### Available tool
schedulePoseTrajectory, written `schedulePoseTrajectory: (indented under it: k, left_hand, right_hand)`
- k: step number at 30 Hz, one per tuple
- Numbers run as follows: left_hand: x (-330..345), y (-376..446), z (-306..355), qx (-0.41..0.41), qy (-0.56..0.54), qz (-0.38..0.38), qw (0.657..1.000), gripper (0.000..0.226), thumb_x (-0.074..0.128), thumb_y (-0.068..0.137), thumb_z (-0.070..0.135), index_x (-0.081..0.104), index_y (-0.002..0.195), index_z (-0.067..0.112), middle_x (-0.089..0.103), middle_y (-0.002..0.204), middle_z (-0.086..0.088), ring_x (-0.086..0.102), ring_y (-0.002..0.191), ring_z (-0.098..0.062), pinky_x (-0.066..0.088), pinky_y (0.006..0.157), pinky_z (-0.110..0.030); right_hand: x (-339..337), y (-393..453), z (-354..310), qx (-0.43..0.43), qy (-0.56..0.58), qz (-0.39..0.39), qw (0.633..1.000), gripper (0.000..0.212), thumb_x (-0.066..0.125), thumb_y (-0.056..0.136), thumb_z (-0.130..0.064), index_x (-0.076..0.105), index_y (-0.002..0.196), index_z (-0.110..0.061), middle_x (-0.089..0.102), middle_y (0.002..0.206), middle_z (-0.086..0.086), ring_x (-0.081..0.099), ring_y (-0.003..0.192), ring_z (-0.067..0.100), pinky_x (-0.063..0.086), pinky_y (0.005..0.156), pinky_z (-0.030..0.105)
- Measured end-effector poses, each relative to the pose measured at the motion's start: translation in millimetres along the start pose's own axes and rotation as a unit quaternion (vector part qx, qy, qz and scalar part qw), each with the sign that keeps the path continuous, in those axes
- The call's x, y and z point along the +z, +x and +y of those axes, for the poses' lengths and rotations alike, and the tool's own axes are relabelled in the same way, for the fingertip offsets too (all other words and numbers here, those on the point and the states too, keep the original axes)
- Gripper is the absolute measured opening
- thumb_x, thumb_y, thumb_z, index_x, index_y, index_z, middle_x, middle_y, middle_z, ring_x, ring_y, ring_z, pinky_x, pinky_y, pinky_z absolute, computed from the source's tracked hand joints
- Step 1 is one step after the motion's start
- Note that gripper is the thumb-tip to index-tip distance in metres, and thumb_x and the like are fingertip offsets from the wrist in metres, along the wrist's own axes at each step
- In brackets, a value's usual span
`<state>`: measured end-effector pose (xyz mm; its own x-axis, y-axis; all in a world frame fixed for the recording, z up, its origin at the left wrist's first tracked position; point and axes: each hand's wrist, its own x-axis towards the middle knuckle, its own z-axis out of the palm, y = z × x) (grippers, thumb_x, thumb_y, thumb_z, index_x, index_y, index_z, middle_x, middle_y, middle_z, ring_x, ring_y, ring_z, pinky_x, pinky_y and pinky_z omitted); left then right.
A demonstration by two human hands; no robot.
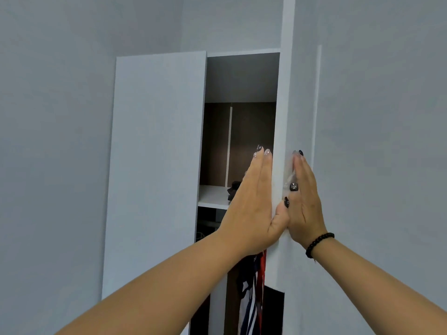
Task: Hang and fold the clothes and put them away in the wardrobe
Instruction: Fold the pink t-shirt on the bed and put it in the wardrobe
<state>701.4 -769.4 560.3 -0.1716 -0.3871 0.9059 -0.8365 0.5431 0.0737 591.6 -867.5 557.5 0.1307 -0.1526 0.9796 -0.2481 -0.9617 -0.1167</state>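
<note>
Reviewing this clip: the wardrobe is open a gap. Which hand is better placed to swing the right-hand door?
Probably the left hand: its thumb hooks round the free edge of the right-hand door, fingers straight along the inner side. The right hand lies flat on the door's front, so it can only press.

Soft even light, wardrobe interior [239,141] shadowed, slight blur, wide-angle edge bending.

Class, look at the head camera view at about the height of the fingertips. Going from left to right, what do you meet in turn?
Bare wall → open left wardrobe door → dark wardrobe interior → left hand → edge of the right door → right hand → right door face.
</note>
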Motion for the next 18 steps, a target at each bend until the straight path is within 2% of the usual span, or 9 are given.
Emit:
schedulePoseTrajectory:
  k: [2,5,7,11,14,18]
  left_hand:
    - [-6.1,-3.0,-20.8,0.009,-0.019,0.008,1.0,0.079,0.043,0.094,0.026,-0.005,0.153,0.008,-0.001,0.164,-0.005,-0.001,0.15,-0.011,0.014,0.122,-0.035]
    - [-19.2,-4.4,-58.2,0.041,-0.022,0.014,0.999,0.076,0.036,0.094,0.031,-0.002,0.153,0.002,0.001,0.163,-0.004,0.003,0.15,-0.008,0.015,0.121,-0.029]
    - [-27.8,-5.2,-86.1,0.055,-0.003,0.015,0.998,0.076,0.034,0.094,0.033,-0.001,0.152,-0.002,0.002,0.163,-0.008,0.003,0.15,-0.012,0.016,0.122,-0.033]
    - [-41.9,-8.3,-142.5,0.046,0.065,0.009,0.997,0.074,0.03,0.095,0.03,-0.002,0.15,-0.005,-0.002,0.162,-0.016,0.001,0.151,-0.02,0.016,0.121,-0.045]
    - [-45.3,-10.9,-183.3,0.037,0.124,0.002,0.992,0.068,0.025,0.095,0.028,-0.007,0.15,0.002,-0.006,0.162,-0.014,-0.004,0.151,-0.02,0.014,0.122,-0.045]
    - [-38.7,-8.4,-232.7,-0.008,0.143,-0.004,0.99,0.067,0.027,0.097,0.026,-0.014,0.149,0.012,-0.012,0.162,-0.007,-0.01,0.15,-0.013,0.014,0.122,-0.04]
  right_hand:
    - [22.4,-0.8,-0.5,0.002,0.018,0.014,1.0,0.053,0.025,0.098,-0.016,0.013,0.15,-0.022,0.014,0.159,-0.001,0.012,0.147,0.01,0.011,0.12,0.024]
    - [56.3,-0.9,-1.3,0.006,0.038,0.014,0.999,0.055,0.023,0.099,-0.031,0.009,0.151,-0.022,0.007,0.161,0.0,0.006,0.148,0.014,0.008,0.121,0.042]
    - [78.9,0.8,-1.0,0.008,0.023,0.005,1.0,0.057,0.023,0.099,-0.04,0.005,0.152,-0.028,0.001,0.162,-0.004,0.0,0.149,0.015,0.003,0.12,0.049]
    - [125.7,6.0,3.7,0.01,-0.065,-0.002,0.998,0.061,0.022,0.098,-0.046,0.002,0.153,-0.026,-0.004,0.162,-0.002,-0.006,0.149,0.017,-0.003,0.119,0.049]
    - [161.3,9.6,11.8,0.018,-0.121,-0.01,0.992,0.063,0.022,0.098,-0.047,0.004,0.153,-0.021,-0.004,0.162,0.003,-0.007,0.149,0.019,-0.005,0.119,0.048]
    - [203.4,16.9,29.3,0.027,-0.2,-0.017,0.979,0.064,0.023,0.098,-0.046,0.007,0.153,-0.018,-0.002,0.161,0.008,-0.005,0.149,0.023,0.0,0.118,0.053]
